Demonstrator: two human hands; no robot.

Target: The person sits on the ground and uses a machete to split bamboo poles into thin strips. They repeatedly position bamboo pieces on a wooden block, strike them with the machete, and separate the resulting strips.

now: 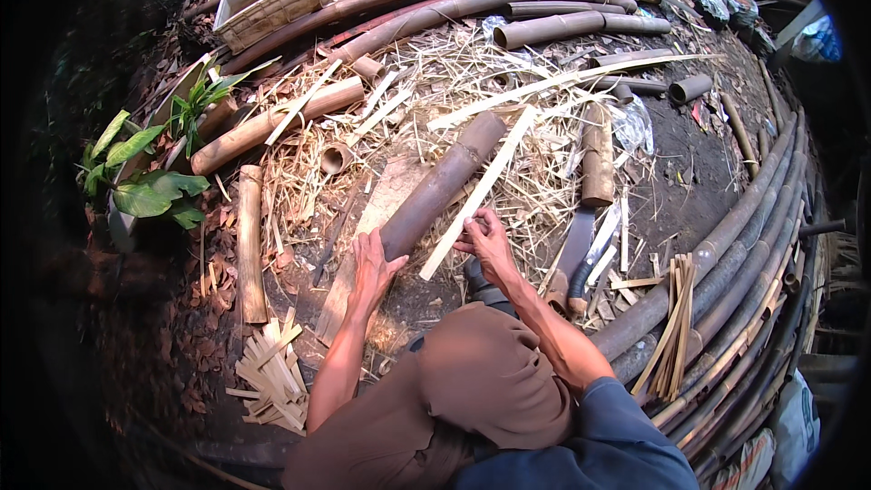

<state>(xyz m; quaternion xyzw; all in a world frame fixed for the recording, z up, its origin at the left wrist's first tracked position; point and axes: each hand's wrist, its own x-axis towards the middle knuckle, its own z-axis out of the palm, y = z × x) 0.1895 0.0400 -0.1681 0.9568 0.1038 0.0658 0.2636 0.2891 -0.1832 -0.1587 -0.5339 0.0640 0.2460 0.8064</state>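
Observation:
A dark bamboo tube lies slanted across a flat wooden board in front of me. My left hand is at the tube's near end, fingers stretched along its side and thumb spread apart. Just right of the tube, a long pale bamboo strip runs away from me, roughly parallel to it. My right hand pinches the strip near its lower end, between thumb and fingers. My knees, under brown cloth, hide the ground right below the hands.
Shavings cover the ground ahead. A large knife lies at right by a short bamboo piece. Long poles curve along the right side. Cut strips are heaped at left; a crate stands far left.

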